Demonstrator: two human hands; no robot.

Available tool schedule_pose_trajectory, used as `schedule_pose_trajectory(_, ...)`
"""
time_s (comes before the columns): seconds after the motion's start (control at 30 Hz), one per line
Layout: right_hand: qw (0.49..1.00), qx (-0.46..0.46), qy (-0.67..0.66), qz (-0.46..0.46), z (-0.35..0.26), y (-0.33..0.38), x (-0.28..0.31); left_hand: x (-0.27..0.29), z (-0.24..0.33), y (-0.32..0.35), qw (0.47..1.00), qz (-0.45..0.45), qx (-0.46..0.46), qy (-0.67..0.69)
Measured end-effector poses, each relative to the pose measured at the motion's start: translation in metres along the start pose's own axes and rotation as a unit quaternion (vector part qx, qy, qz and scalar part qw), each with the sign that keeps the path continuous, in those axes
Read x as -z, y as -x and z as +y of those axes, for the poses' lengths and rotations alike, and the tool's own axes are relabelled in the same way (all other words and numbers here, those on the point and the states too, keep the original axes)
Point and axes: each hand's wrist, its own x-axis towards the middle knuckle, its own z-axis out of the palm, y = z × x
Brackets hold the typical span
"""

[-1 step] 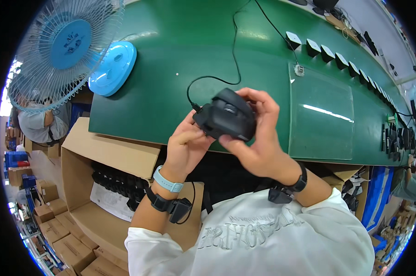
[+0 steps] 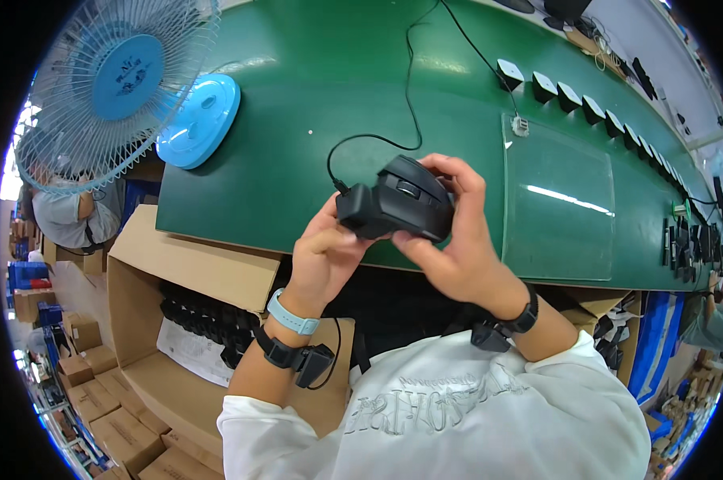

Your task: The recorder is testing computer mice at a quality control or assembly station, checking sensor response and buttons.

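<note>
The left hand [image 2: 328,254] and right hand [image 2: 464,256] hold a rounded black device [image 2: 405,200] above the near edge of a green surface [image 2: 273,184], the left at its smaller end and the right around its bulkier end. A thin black cable [image 2: 414,96] runs from the smaller end across the surface. To the right lies a clear sheet [image 2: 557,240]; beyond it, black blocks with white tops [image 2: 569,94] stand in a row. A blue fan [image 2: 128,78] stands at left, above an open cardboard box [image 2: 161,360] containing black items [image 2: 217,320].
</note>
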Motion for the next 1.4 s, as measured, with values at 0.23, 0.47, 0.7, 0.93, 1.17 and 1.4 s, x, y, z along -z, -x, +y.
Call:
schedule_pose_trajectory(0.23, 0.94, -0.054, 0.309, -0.134, 0.026, 0.001, 0.051, -0.004, -0.016, 0.0, 0.962, 0.089, -0.074, -0.247)
schedule_pose_trajectory(0.47, 0.975, 0.041, 0.179, -0.127, -0.004, 0.003, -0.001, -0.004, -0.02, 0.003, 0.789, 0.1, -0.241, -0.556)
schedule_pose_trajectory(0.7, 0.993, -0.01, 0.119, -0.003, 0.021, 0.007, -0.062, -0.011, -0.024, 0.001, 0.739, 0.191, -0.271, -0.586)
schedule_pose_trajectory(0.93, 0.981, -0.093, 0.171, -0.009, 0.002, -0.044, -0.023, 0.006, -0.016, -0.003, 0.765, 0.252, -0.202, -0.557)
schedule_pose_trajectory(1.17, 0.946, -0.037, 0.298, -0.121, -0.013, -0.004, 0.02, -0.009, -0.018, 0.011, 0.985, 0.051, -0.054, -0.155)
schedule_pose_trajectory(1.4, 0.985, -0.027, 0.164, -0.051, -0.055, 0.086, 0.049, -0.061, -0.056, 0.04, 0.928, -0.201, -0.022, -0.312)
